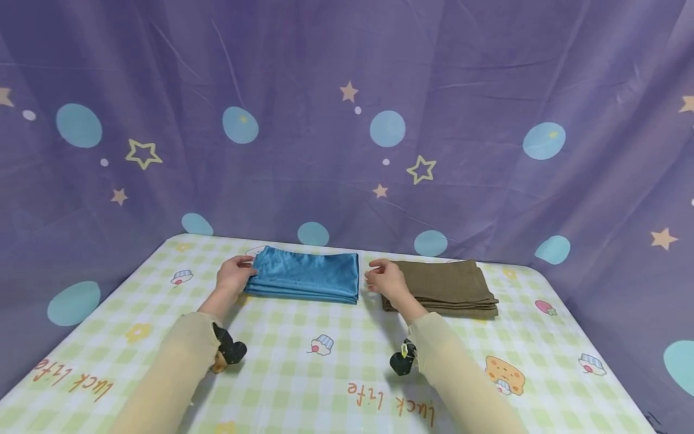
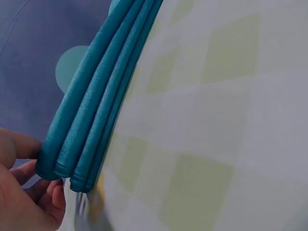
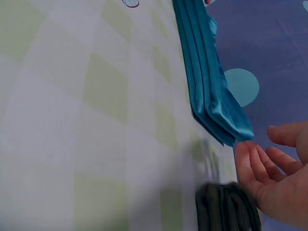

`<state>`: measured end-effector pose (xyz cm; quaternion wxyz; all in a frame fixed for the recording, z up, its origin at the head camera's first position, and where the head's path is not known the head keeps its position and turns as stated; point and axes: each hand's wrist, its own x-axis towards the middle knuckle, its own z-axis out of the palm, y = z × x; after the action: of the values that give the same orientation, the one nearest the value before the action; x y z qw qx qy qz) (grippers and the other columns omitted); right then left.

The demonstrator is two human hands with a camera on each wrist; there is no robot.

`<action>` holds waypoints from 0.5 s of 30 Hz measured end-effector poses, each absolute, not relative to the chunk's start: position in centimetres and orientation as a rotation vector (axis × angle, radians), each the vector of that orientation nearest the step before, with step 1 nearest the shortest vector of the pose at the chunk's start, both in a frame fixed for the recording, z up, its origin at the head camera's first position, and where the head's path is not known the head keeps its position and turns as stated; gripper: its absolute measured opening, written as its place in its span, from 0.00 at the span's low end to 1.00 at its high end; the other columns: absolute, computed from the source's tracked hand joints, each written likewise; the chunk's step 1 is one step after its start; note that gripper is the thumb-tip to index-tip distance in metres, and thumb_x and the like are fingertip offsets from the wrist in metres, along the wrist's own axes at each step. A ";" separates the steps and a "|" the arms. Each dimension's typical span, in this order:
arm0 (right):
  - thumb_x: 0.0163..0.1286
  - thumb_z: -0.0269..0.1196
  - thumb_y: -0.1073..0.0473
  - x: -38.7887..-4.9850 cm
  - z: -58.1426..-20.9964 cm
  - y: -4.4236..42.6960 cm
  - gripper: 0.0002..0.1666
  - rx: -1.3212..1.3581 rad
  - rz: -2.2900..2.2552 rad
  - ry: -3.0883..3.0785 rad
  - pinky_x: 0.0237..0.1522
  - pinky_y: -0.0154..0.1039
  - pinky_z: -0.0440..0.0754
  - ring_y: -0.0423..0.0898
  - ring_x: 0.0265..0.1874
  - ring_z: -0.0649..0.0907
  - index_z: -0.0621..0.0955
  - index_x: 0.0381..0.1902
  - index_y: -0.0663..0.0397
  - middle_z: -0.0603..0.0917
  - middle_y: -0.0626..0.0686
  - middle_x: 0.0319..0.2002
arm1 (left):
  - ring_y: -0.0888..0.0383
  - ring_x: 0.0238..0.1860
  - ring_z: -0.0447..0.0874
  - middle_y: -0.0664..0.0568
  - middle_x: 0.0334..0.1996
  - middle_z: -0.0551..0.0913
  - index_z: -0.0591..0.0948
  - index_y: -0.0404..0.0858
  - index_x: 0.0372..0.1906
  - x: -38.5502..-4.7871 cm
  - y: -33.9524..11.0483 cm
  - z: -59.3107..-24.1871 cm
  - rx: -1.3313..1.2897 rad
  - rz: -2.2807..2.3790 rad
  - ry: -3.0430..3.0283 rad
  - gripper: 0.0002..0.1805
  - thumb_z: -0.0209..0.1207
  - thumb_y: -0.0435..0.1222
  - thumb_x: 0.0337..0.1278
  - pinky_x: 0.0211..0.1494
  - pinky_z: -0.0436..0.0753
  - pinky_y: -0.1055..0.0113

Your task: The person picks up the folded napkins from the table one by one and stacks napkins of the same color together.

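A folded stack of shiny blue cloth lies toward the back of the table. At its left end is my left hand, its fingers touching the edge; in the left wrist view the fingers meet the ends of the folded layers and are partly hidden behind them. My right hand is over the left end of a folded brown cloth, in front of the gap between the stacks. In the right wrist view its fingers are spread beside the blue cloth's corner, holding nothing.
A green-checked tablecloth with printed cupcakes and letters covers the table. Behind it hangs a purple curtain with stars and dots. A dark strap is on the left wrist and another on the right.
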<state>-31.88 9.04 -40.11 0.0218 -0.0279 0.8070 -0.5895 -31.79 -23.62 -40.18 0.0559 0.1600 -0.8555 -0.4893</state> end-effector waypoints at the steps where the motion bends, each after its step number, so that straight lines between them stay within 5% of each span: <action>1: 0.63 0.57 0.65 -31.8 -40.0 9.3 0.21 -0.089 -1.832 2.500 0.36 0.43 0.82 0.58 0.38 0.81 0.72 0.54 0.67 0.78 0.61 0.38 | 0.42 0.56 0.68 0.35 0.55 0.71 0.69 0.31 0.60 -31.8 -23.6 -40.1 0.480 -1.468 -2.598 0.24 0.52 0.30 0.57 0.57 0.70 0.53; 15: 0.65 0.57 0.58 -30.5 -39.2 13.4 0.19 -0.200 -1.737 2.609 0.37 0.42 0.80 0.50 0.35 0.81 0.75 0.52 0.62 0.81 0.61 0.42 | 0.43 0.50 0.73 0.38 0.51 0.76 0.74 0.32 0.54 -30.4 -22.0 -38.7 0.246 -1.202 -2.658 0.19 0.51 0.32 0.56 0.50 0.73 0.54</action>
<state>-30.48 13.39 -39.16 0.0005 -0.0638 0.8307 -0.5530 -30.39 -21.96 -38.67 0.1070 0.0836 -0.9027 -0.4082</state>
